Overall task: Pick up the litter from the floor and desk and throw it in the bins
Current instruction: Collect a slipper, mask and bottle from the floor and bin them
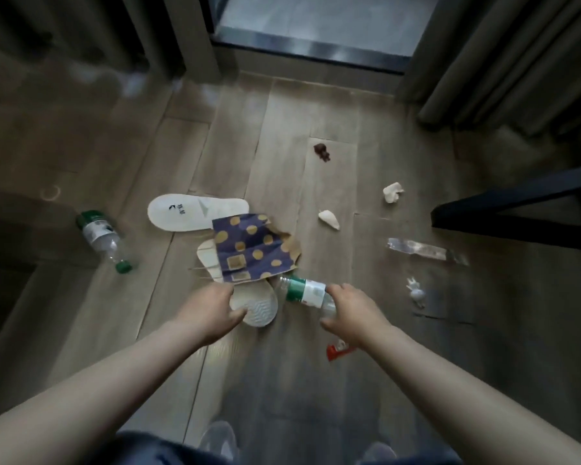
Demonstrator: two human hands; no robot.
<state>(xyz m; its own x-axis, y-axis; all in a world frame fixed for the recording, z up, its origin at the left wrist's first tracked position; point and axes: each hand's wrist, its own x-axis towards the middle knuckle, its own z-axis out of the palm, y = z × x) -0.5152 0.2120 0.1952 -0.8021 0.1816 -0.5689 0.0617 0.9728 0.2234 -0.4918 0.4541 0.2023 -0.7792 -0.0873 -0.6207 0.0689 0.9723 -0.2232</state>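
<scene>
floor [332, 105] — matt wood planks | bottle [307, 292] — clear glossy plastic | bag [249, 250] — creased paper

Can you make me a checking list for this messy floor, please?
Surface: wooden floor, littered.
Job's things: held bottle; second bottle lying left; dotted paper bag; crumpled tissue; clear wrapper; red wrapper.
Clutter: white slipper lying free; second slipper partly under the bag.
Hands: left hand grips the second slipper; right hand grips the held bottle.
Cables: nothing seen.
Surroundings: curtain, window, dark furniture leg.
</scene>
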